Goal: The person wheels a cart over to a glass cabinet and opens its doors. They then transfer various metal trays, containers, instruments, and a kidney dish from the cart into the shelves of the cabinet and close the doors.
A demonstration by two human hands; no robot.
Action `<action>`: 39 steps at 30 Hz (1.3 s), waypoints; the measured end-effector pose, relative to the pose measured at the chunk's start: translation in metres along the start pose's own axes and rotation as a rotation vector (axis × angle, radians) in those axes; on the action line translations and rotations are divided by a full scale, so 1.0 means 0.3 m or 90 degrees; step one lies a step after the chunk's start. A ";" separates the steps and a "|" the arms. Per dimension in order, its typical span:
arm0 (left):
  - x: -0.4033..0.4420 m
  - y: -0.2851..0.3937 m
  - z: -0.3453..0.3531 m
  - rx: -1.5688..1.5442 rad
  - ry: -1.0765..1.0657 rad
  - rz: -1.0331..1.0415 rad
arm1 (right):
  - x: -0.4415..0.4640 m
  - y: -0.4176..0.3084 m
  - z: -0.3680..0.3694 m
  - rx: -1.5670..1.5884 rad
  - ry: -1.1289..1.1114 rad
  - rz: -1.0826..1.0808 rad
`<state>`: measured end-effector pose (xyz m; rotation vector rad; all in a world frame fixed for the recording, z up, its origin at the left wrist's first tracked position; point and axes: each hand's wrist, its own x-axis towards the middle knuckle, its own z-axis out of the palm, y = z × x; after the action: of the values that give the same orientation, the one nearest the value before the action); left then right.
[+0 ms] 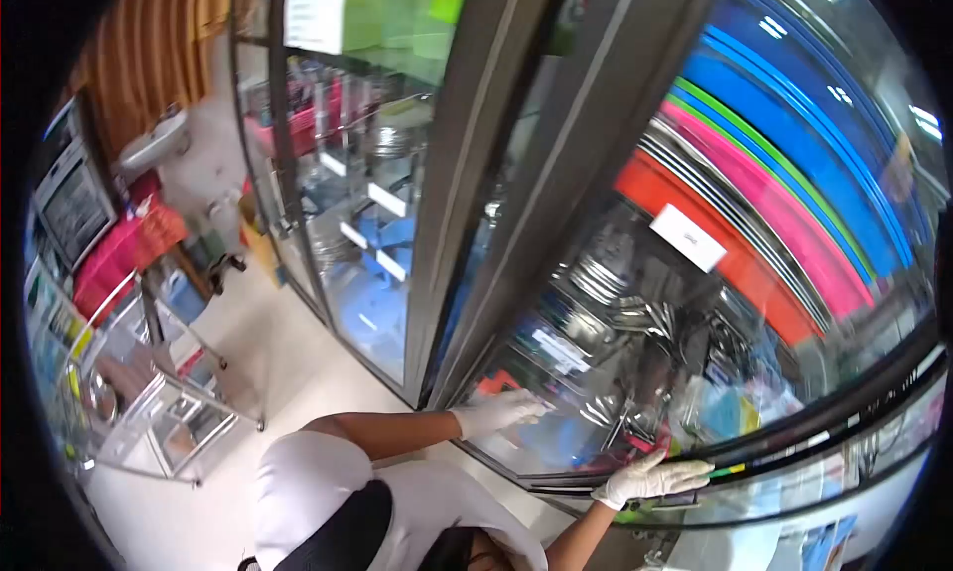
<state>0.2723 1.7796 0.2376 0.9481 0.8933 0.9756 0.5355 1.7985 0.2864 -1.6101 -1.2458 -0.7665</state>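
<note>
My left hand point(498, 414), in a white glove, reaches to the glass front point(556, 452) of a tall cabinet; its fingers are stretched out, and I cannot tell whether they touch the pane. My right hand point(655, 480), also gloved, lies with its fingers extended against the dark door frame point(794, 450), its thumb apart. Neither hand holds anything I can make out. Behind the glass are shiny metal instruments point(650, 318), stacked metal bowls point(601, 273) and coloured trays point(764, 199). A white label point(687, 237) is stuck on the pane.
A second glass-fronted cabinet point(367, 204) with pink baskets and blue items stands to the left. Farther left are a metal trolley point(164, 412), a table with a pink cloth point(119, 268), a wall sink point(154, 142) and a striped curtain point(149, 35). Pale floor point(288, 353) lies between.
</note>
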 end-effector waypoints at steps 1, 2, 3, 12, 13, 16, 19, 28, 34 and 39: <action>0.002 -0.003 0.002 -0.008 0.019 0.005 | 0.001 0.005 0.005 -0.020 0.012 -0.015; 0.007 -0.014 0.001 0.014 0.019 0.005 | 0.000 0.011 0.007 -0.044 0.024 -0.028; 0.015 -0.032 -0.002 0.040 0.016 0.000 | -0.003 0.016 0.008 -0.072 0.036 -0.036; -0.002 -0.117 0.031 0.023 0.016 -0.055 | -0.001 0.002 -0.085 0.038 -0.043 -0.043; -0.015 -0.112 0.035 0.012 0.017 -0.064 | -0.008 0.007 -0.105 0.087 -0.057 -0.039; -0.100 -0.109 0.064 0.026 -0.016 -0.087 | -0.018 0.027 -0.151 0.092 -0.067 -0.029; -0.195 -0.105 0.057 0.017 -0.011 -0.091 | -0.014 -0.001 -0.163 0.131 -0.090 -0.051; -0.414 -0.110 -0.134 0.063 0.127 -0.148 | -0.094 -0.258 -0.215 0.330 0.033 -0.033; -0.496 -0.139 -0.328 0.010 0.149 -0.098 | -0.170 -0.602 -0.222 0.622 -0.008 -0.127; -0.660 -0.059 -0.567 -0.032 0.165 0.005 | -0.282 -0.988 -0.194 0.819 -0.268 -0.088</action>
<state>0.0611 1.6295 0.2017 0.7944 1.0770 1.1392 0.2316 1.7288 0.3203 -0.5974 -1.6291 0.3590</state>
